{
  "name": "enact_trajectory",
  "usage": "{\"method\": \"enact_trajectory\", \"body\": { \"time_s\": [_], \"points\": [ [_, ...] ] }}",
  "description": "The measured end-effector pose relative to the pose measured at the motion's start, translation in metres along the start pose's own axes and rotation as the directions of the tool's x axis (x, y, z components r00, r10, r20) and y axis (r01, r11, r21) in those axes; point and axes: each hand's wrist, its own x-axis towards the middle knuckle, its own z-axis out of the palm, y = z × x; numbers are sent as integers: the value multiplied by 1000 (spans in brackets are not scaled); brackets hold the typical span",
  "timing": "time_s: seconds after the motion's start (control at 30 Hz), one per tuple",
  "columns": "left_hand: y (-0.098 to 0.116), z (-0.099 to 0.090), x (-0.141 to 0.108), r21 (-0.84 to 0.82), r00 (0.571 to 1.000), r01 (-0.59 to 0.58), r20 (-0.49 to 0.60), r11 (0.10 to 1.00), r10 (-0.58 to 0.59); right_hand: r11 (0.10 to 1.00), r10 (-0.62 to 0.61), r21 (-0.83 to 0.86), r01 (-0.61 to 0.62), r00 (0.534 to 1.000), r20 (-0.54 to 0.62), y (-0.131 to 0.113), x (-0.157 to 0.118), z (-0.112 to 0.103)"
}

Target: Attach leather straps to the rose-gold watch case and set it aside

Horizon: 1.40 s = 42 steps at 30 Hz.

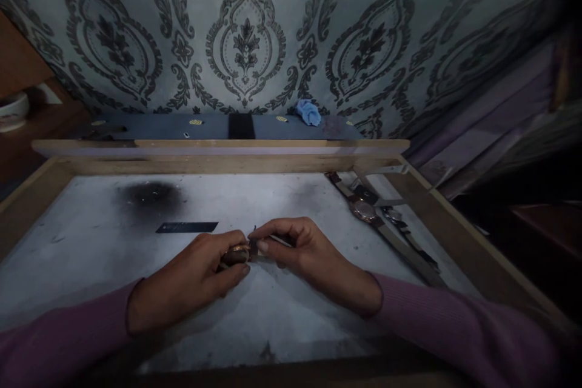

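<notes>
While clasping a gold-rimmed watch (236, 255) in the left hand (193, 270), with thumb below and bent fingers above the case, pinches a dark strap piece (253, 247) between thumb and forefinger of the right hand (302, 248). Has the watch just left of the right fingertips, its round face turned upward and partly covered by the left fingers. Wears mauve sleeves down to both wrists.

Works over a pale, smudged surface (213, 315) framed by a wooden rim (220, 144). Has a dark strip (187, 227) lying flat beyond the left hand, near its knuckles, and a black smudge (150, 195) farther up and left. Faces a patterned wall (245, 42), with a crumpled blue cloth (308, 113) on a blue ledge (163, 127) at its foot. Sits near a white bowl (13, 112) at far left and a lilac curtain (495, 103) at right.

Finds the right side of the surface occupied by a large watch (364, 211) with a long strap running diagonally toward the right sleeve, beside a smaller watch (394, 216). Has open room left of the left hand, and between the right hand and the watches. Cannot tell how far the strap piece runs under the right hand.
</notes>
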Motion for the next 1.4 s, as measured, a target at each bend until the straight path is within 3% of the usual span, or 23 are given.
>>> {"method": "enact_trajectory", "body": {
  "time_s": [0.1, 0.4, 0.7, 1.4],
  "points": [
    [3, -5, -3, 41, 999, -24, 25, 999, 23, 1000, -14, 10, 14, 1000, 1, 1, 0, -1],
    [-3, -7, -3, -103, 999, 24, 46, 994, -20, 999, -28, 19, 27, 1000, 12, 0, -1, -2],
    [-9, 0, -3, -3, 1000, -17, -14, 1000, 17, 998, -55, 7, 55, 998, 14, 2, 1, -2],
    [-7, 2, -4, 20, 1000, 1, -25, 1000, -1, 999, -46, -26, 47, 999, 23, -2, 0, -1]
  ]
}}
